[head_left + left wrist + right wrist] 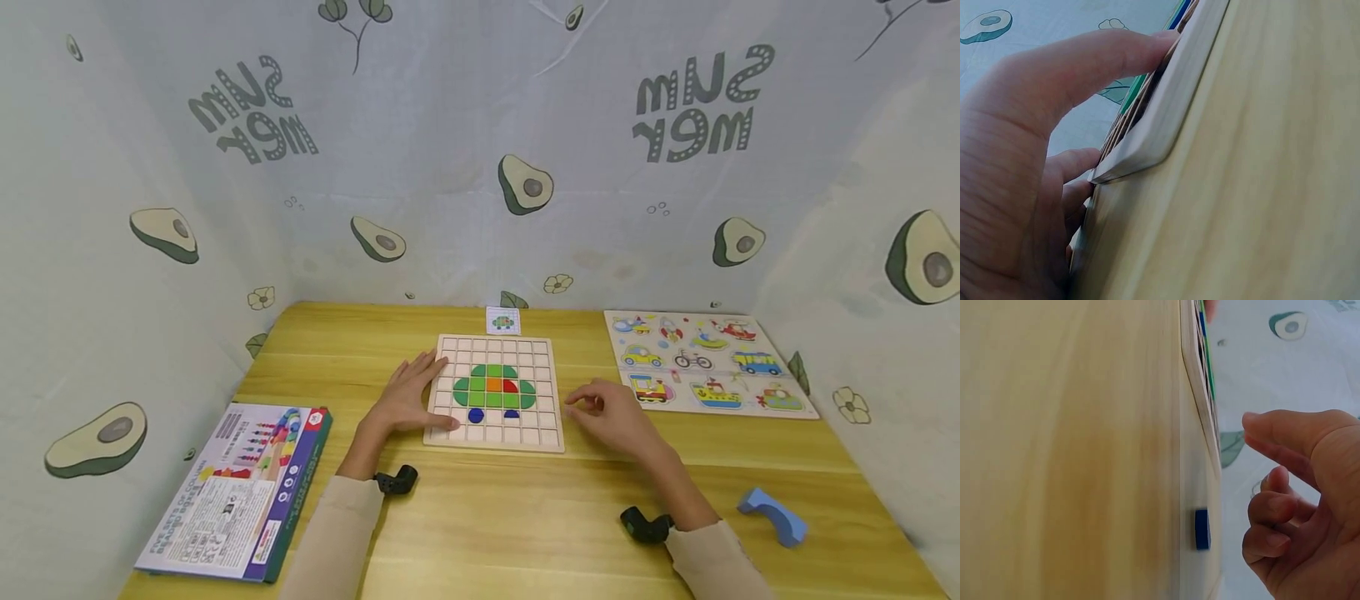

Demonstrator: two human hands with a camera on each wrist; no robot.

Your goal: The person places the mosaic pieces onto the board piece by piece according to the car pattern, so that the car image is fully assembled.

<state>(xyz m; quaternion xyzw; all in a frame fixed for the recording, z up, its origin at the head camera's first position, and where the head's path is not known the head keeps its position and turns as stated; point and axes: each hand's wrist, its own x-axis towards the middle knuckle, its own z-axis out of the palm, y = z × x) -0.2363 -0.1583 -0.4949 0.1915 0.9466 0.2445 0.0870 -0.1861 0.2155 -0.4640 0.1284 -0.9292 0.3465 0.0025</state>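
A square wooden grid board (534, 435) lies on the table, bearing a turtle-like shape of green pieces (477, 385), an orange piece (493, 384) and a red piece (510, 387). Below these sit a blue round shape (476, 415) and a blue half-round piece (512, 413). My left hand (408, 396) rests along the board's left edge, thumb on its lower left part, fingers spread. Right of the board hovers my right hand (618, 421), thumb and index finger extended, other fingers loosely curled, nothing visible between them. A small blue block (1202, 529) lies on the table near it.
Behind the board lies a small pattern card (503, 321). A vehicle puzzle board (705, 362) is at the back right, a blue arch block (774, 515) at the front right. On the left lies a printed box (232, 492). Patterned cloth (450, 125) surrounds the table.
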